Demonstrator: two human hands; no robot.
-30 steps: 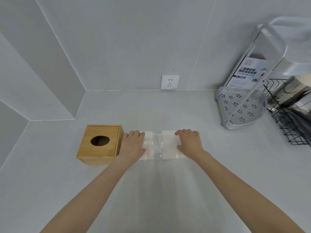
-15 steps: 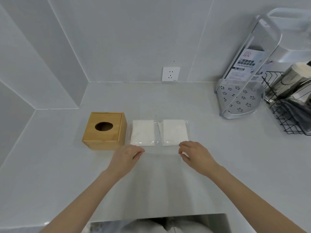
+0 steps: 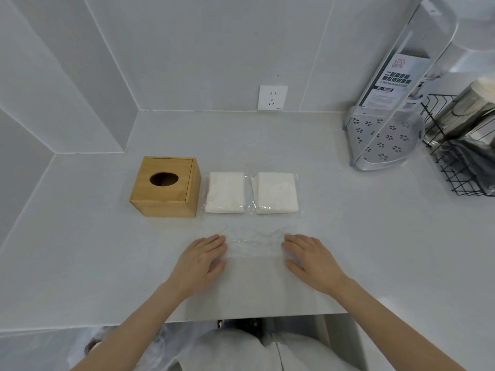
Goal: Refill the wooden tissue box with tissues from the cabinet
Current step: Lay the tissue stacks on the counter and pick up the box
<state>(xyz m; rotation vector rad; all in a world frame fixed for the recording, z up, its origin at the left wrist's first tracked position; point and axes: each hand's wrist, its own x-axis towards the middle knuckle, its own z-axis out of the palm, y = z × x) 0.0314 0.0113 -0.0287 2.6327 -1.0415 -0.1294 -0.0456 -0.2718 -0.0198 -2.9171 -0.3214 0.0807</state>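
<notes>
The wooden tissue box [image 3: 165, 186] sits on the desk [image 3: 80, 250] left of centre, well back from the front edge, its oval slot facing up and dark, so it looks empty and ready to be filled. Just beside its right wall, close enough to nearly touch, lie two tissue packs [image 3: 251, 192] side by side, each a flat white stack in clear film; set there, they are within easy reach of the box. The film seems to run on toward the front edge as a loose, crinkled sheet of clear plastic wrap [image 3: 254, 243], though its outline is hard to trace against the pale desk.

The left hand [image 3: 202, 259] and the right hand [image 3: 310, 259] rest palm down on the desk, fingers spread almost flat, one at each side of that loose sheet. Neither has hold of anything; their fingertips seem to press on or lie just beside the wrap's side margins, probably to flatten it or find an edge to open.

At the right rear stand a perforated white corner rack [image 3: 385, 140] and a black wire basket [image 3: 460, 167], and a wall socket [image 3: 272, 97] sits above the rear edge, all well apart from the work
</notes>
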